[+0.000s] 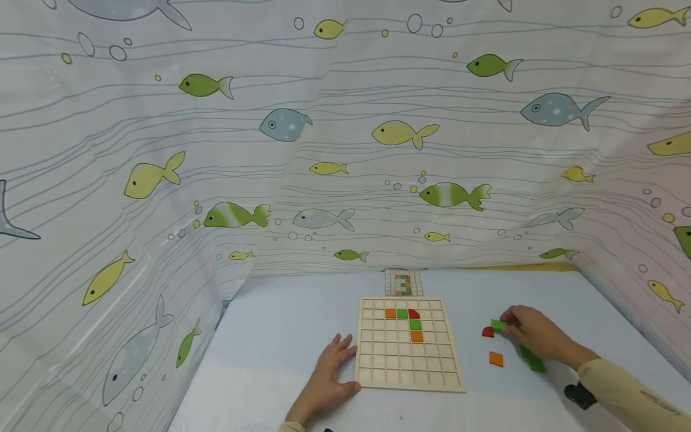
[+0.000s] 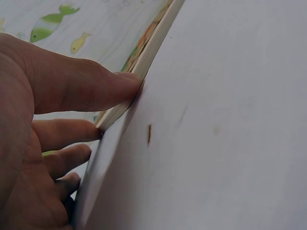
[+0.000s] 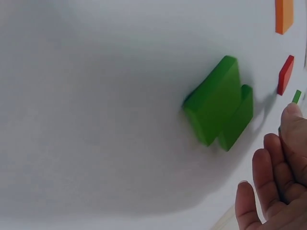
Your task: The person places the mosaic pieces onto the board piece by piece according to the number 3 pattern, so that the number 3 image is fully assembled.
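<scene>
"Green tile (image 1: pixel 497 324), head view?"
"Right of the grid board (image 1: pixel 380 354), pinched in the right hand (image 1: pixel 534 333). Red piece (image 1: pixel 488 332) just beside."
"Left hand (image 1: pixel 330 373)?"
"Fingers spread, touching the board's left edge."
"Left wrist view?"
"Thumb against the board's edge."
"Right wrist view?"
"Tile at the thumb tip; two more green tiles (image 3: pixel 216 103) close together."

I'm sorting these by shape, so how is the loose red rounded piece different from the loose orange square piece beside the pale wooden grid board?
The red rounded piece has a curved edge, while the orange square piece has only straight sides. The red piece lies farther from the person; the orange piece lies nearer. Their colours, red and orange, differ too. Both lie flat on the table, right of the wooden grid board.
</scene>
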